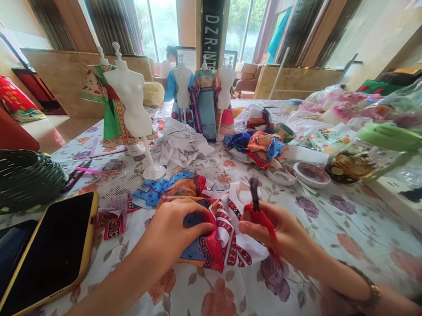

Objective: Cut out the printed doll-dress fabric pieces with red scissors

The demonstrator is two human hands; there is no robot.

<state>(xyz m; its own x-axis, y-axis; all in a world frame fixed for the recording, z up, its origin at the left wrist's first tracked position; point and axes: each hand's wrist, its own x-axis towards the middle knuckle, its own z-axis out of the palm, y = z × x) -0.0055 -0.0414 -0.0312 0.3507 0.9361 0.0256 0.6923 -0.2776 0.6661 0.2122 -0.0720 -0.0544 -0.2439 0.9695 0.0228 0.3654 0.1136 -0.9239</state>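
Note:
My left hand presses down on a patterned piece of cloth, red, white and blue, pinching its folded edge. My right hand is closed round a red-handled tool with a dark tip that points up, right beside the cloth. More pieces of blue and orange printed cloth lie just beyond my hands on the floral tablecloth.
A yellow-cased phone lies at the near left beside a dark woven basket. A bare white mannequin on a stand and dressed ones stand farther back. Tape rolls, cloth scraps and plastic bags crowd the right.

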